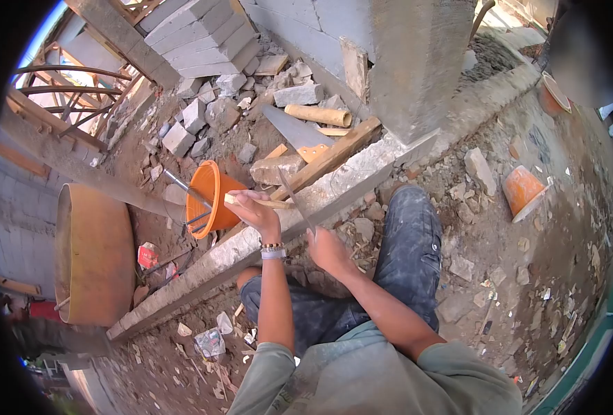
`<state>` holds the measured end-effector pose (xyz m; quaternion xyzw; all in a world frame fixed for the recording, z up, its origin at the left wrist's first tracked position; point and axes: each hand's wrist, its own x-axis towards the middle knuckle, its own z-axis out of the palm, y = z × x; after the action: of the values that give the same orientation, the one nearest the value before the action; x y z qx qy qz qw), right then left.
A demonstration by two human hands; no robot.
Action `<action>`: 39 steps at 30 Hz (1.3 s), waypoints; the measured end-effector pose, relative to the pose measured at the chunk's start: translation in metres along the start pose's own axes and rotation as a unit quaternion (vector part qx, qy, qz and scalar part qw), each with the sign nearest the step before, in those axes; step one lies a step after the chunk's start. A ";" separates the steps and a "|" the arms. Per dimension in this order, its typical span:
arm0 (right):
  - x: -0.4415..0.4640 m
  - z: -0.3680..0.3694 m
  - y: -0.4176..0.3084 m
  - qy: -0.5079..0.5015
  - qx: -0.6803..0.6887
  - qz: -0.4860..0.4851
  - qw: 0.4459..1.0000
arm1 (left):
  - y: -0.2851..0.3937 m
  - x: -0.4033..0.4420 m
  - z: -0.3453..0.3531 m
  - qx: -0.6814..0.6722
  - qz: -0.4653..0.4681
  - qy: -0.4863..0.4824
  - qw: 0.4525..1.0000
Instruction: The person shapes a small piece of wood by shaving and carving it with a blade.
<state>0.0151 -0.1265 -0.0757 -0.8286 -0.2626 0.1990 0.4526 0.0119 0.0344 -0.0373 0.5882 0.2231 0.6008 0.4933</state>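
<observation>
My left hand (254, 211) is closed around a short strip of light wood (268, 203), which points to the right above the concrete ledge (234, 254). My right hand (328, 250) grips a long thin blade (296, 200), its handle hidden in the fist. The blade slants up and left, crossing close to the wood's right end; whether they touch is hard to tell. Just left of my left hand stands an orange bucket (213, 188) with metal rods in it. Beyond the ledge lie a handsaw (294, 133), a wooden beam (328, 159) and a bamboo piece (318, 115).
A concrete column (420, 69) rises ahead, beside broken blocks (194, 116) and stacked grey blocks (199, 38). A curved tan sheet (97, 254) stands at left. Two orange pots, one nearer (523, 190), one farther (555, 95), lie at right. Rubble and litter cover the ground.
</observation>
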 end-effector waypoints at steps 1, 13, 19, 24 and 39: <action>0.001 -0.002 0.002 0.008 0.007 0.001 1.000 | 0.000 -0.001 -0.002 -0.012 -0.003 0.006 1.000; 0.005 0.006 0.012 -0.013 0.011 0.012 1.000 | -0.002 0.001 -0.003 -0.036 -0.006 0.009 0.999; -0.002 -0.009 -0.006 0.023 0.062 0.007 0.998 | -0.009 -0.002 -0.009 -0.064 -0.004 0.017 0.998; 0.007 0.002 0.006 -0.025 -0.014 0.005 1.000 | -0.007 0.000 -0.009 -0.044 0.001 0.006 0.999; 0.006 -0.011 -0.005 -0.014 -0.019 -0.010 1.000 | -0.008 -0.001 -0.010 -0.022 0.021 -0.005 1.000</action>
<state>0.0250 -0.1271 -0.0660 -0.8313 -0.2811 0.2005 0.4355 0.0057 0.0400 -0.0470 0.5845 0.1951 0.6126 0.4950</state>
